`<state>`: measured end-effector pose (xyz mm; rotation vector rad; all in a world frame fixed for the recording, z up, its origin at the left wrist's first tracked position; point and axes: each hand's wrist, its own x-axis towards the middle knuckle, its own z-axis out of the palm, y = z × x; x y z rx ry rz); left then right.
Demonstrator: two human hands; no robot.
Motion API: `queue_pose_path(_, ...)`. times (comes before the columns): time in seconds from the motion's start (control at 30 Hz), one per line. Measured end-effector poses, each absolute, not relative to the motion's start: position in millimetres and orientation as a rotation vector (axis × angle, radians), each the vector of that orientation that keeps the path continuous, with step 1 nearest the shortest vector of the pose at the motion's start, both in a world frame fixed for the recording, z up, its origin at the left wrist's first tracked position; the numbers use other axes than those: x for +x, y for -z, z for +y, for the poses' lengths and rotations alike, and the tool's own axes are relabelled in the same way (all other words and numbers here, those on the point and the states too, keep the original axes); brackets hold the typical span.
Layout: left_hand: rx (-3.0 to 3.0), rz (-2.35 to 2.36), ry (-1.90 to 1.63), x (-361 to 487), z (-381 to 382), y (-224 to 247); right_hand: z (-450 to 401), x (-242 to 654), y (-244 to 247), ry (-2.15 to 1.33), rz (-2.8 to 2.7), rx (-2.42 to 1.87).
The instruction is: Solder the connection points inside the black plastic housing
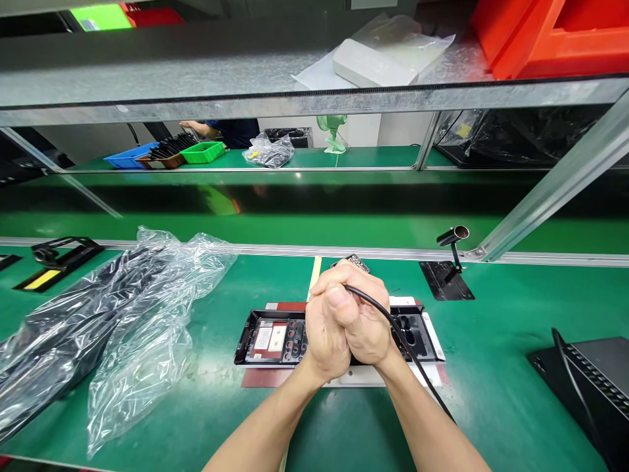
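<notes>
L hand (327, 334) & R hand (371, 321) pressed tog., both closed round the end of a black cable (410, 347); it runs off near right. Any tool inside the grip is hidden, can't really tell. Beneath: black housing (251, 331), mid tabletop (216, 406). Plastic-wrapped parts (122, 301) left, black bracket (445, 288) far right.

Upper shelf (147, 65): white box (371, 63) lying over a clear plastic bag (427, 47); orange-red bin (555, 42) at the right.
Far bench (383, 158): blue bin (122, 159), brown bin (160, 162) of black parts (171, 145) and green bin (202, 153) in a row, a co-worker's arm (199, 128) behind; bagged bundle (269, 153); pale-green fan (333, 124).
Near bench (211, 413), left: dark items in clear plastic wrap (147, 367); beyond them, black bracket (63, 259) with yellow strip (42, 280).
Near bench, right: tilted metal tube (452, 235) on a black plate (435, 280); black slotted case (602, 364).
</notes>
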<state>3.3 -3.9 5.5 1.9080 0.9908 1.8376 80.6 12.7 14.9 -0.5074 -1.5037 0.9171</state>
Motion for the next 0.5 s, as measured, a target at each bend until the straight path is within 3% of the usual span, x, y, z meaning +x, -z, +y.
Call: queue_pose_path(0.5,1.885,0.966,-1.812,2.6,-3.0,0.5,12.7,78.6,-14.0,-0.890,-1.494,-0.511)
